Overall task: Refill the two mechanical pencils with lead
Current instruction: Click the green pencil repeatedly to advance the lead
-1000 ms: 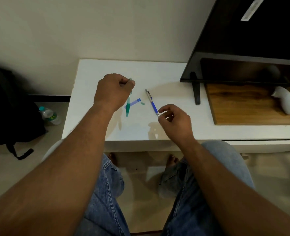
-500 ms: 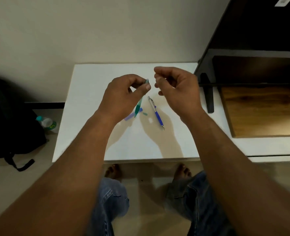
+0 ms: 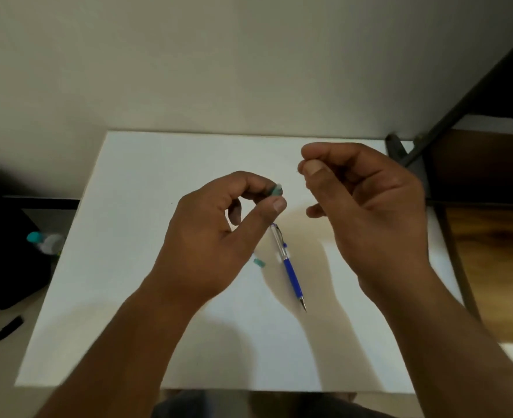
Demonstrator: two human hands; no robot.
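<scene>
My left hand (image 3: 219,236) grips the green mechanical pencil (image 3: 277,190) between thumb and forefinger; only its top end shows, the rest is hidden behind the hand. My right hand (image 3: 366,206) is raised to the right of it, thumb and forefinger pinching a thin dark lead (image 3: 299,168) that barely shows. The blue mechanical pencil (image 3: 290,268) lies on the white table (image 3: 128,282) between my hands, tip toward me. A small green cap (image 3: 259,262) lies just left of it.
A black bag (image 3: 5,254) and a water bottle (image 3: 45,241) sit on the floor to the left. At the right stand a dark frame (image 3: 415,152) and a wooden surface (image 3: 490,267). A wall rises behind the table.
The view has closed in on the table. My right hand has moved apart to the right of the left hand, which still holds the green pencil.
</scene>
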